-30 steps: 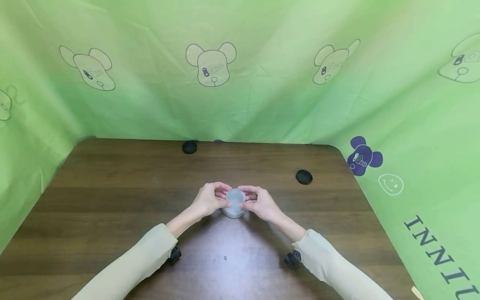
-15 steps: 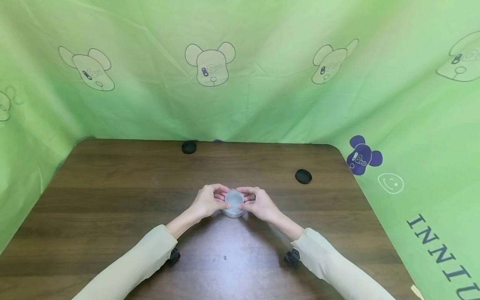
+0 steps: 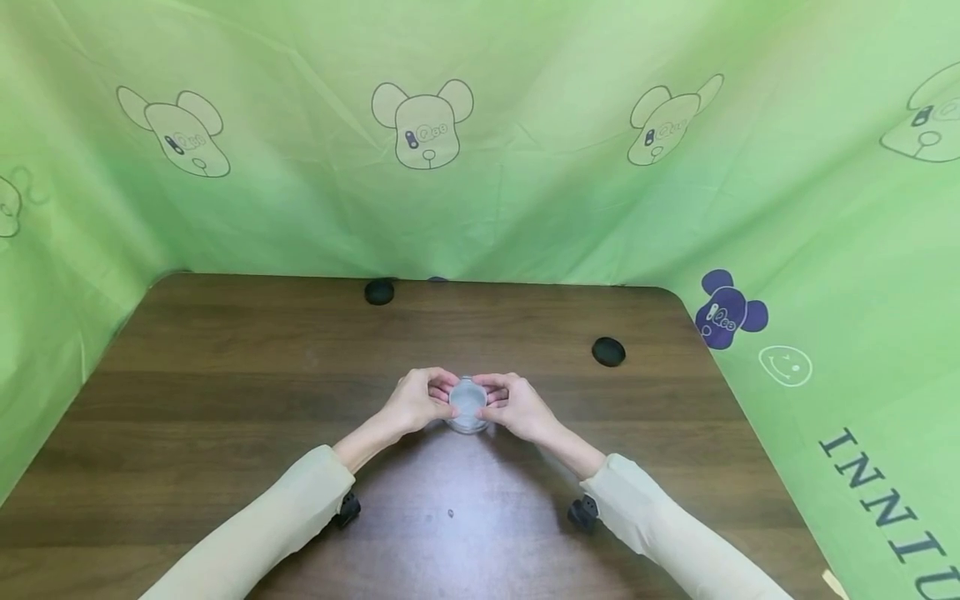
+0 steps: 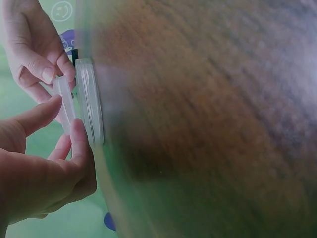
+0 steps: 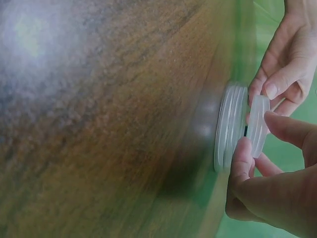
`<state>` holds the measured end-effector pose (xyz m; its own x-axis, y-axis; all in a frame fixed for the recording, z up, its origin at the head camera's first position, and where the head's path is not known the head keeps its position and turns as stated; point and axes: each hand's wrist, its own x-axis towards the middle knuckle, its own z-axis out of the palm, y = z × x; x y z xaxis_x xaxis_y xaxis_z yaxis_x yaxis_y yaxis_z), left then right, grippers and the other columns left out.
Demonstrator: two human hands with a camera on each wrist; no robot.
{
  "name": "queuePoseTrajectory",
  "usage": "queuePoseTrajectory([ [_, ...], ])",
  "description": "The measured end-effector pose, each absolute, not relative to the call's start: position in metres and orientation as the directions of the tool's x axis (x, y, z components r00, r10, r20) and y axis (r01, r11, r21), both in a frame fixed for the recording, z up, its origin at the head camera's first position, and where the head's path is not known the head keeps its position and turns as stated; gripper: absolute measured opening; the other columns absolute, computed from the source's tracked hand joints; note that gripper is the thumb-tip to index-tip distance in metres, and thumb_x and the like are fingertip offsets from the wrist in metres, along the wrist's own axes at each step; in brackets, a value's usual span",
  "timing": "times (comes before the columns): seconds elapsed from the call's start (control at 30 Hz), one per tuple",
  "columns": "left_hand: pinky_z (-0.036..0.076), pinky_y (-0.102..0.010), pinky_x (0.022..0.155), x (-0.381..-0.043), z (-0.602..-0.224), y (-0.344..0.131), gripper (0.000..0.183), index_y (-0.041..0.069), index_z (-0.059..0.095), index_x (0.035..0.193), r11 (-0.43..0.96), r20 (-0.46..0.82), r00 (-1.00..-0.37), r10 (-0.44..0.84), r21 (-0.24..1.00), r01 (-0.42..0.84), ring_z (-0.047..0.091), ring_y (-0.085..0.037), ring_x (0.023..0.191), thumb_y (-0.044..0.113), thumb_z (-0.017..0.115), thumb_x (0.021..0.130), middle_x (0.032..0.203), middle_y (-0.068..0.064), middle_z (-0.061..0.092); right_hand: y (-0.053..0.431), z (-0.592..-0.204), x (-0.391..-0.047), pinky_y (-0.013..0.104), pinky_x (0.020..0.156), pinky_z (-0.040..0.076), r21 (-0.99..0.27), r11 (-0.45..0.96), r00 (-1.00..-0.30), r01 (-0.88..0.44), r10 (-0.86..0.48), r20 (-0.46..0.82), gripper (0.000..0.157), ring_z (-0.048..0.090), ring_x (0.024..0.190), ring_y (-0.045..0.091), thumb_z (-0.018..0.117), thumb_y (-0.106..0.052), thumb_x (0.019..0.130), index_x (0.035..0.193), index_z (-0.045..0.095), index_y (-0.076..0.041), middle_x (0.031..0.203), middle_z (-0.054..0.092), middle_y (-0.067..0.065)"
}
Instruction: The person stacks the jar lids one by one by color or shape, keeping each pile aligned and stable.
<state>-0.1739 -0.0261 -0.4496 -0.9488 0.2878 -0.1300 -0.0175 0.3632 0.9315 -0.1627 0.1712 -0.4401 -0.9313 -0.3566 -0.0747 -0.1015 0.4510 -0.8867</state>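
Between both hands is a small, round, frosted translucent lid-like disc (image 3: 468, 400). My left hand (image 3: 412, 402) pinches its left edge between thumb and fingers. On the opposite edge, my right hand (image 3: 523, 408) pinches it the same way. Directly beneath lies a wider clear round stack of thin-rimmed layers (image 3: 468, 429) on the table, mostly covered by the disc in the head view. Both wrist views show a narrow gap between the small disc (image 4: 64, 104) and the layered stack (image 5: 231, 126), with the disc slightly tilted.
Two black round discs lie on the brown wooden table (image 3: 247, 400): one black disc (image 3: 379, 292) at the back edge, the other black disc (image 3: 608, 352) at the right. A green printed curtain (image 3: 517, 208) surrounds the table's back and sides. A tiny dark mark (image 3: 450, 513) shows nearer the front.
Both hands and the small disc have come down slightly toward the stack and a touch left. The grip looks the same, and the black discs stay in place.
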Motion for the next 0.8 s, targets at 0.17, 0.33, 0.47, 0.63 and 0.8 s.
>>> queuePoseTrajectory([
  [0.17, 0.053, -0.027, 0.073, -0.174, -0.4503, -0.0259, 0.038, 0.0, 0.068, 0.105, 0.367, -0.129, -0.949, 0.287, 0.93, -0.015, 0.061, -0.016, 0.081, -0.008, 0.08, 0.07, 0.093, -0.008, 0.065, 0.1712, -0.4423, -0.1645, 0.03, 0.077, 0.053, -0.873, 0.477, -0.933, -0.1, -0.35, -0.084, 0.045, 0.061, 0.089, 0.026, 0.071, 0.007, 0.079, 0.122, 0.058, 0.012, 0.106, 0.058, 0.022],
  [0.33, 0.054, -0.027, 0.072, -0.1734, -0.4501, -0.0245, 0.039, -0.002, 0.067, 0.105, 0.368, -0.112, -0.949, 0.293, 0.93, 0.004, 0.061, -0.016, 0.079, -0.01, 0.08, 0.069, 0.09, -0.008, 0.064, 0.1702, -0.443, -0.1642, 0.03, 0.077, 0.053, -0.864, 0.496, -0.939, -0.091, -0.332, -0.091, 0.045, 0.061, 0.087, 0.024, 0.071, 0.008, 0.078, 0.122, 0.059, 0.011, 0.104, 0.057, 0.02],
  [0.47, 0.054, -0.026, 0.072, -0.1738, -0.4516, -0.0228, 0.04, -0.002, 0.067, 0.104, 0.375, -0.102, -0.951, 0.292, 0.927, 0.016, 0.061, -0.015, 0.077, -0.011, 0.079, 0.068, 0.089, -0.008, 0.063, 0.1682, -0.4424, -0.1631, 0.029, 0.076, 0.053, -0.853, 0.516, -0.946, -0.082, -0.311, -0.097, 0.046, 0.06, 0.087, 0.023, 0.071, 0.009, 0.077, 0.121, 0.06, 0.01, 0.103, 0.052, 0.018],
  [0.63, 0.054, -0.025, 0.071, -0.1745, -0.4526, -0.0207, 0.041, -0.003, 0.066, 0.104, 0.41, -0.088, -0.954, 0.287, 0.911, 0.04, 0.061, -0.015, 0.077, -0.012, 0.08, 0.066, 0.087, -0.007, 0.063, 0.1651, -0.4415, -0.162, 0.029, 0.077, 0.053, -0.845, 0.529, -0.953, -0.081, -0.288, -0.089, 0.045, 0.061, 0.086, 0.024, 0.071, 0.01, 0.075, 0.119, 0.061, 0.008, 0.102, 0.052, 0.017],
  [0.8, 0.054, -0.023, 0.07, -0.1746, -0.4521, -0.0189, 0.04, -0.003, 0.067, 0.102, 0.448, -0.068, -0.957, 0.281, 0.891, 0.068, 0.061, -0.014, 0.076, -0.012, 0.081, 0.066, 0.086, -0.007, 0.063, 0.1631, -0.4413, -0.1606, 0.029, 0.076, 0.054, -0.834, 0.545, -0.961, -0.082, -0.264, -0.078, 0.044, 0.062, 0.085, 0.023, 0.071, 0.011, 0.074, 0.118, 0.063, 0.007, 0.1, 0.053, 0.016],
])
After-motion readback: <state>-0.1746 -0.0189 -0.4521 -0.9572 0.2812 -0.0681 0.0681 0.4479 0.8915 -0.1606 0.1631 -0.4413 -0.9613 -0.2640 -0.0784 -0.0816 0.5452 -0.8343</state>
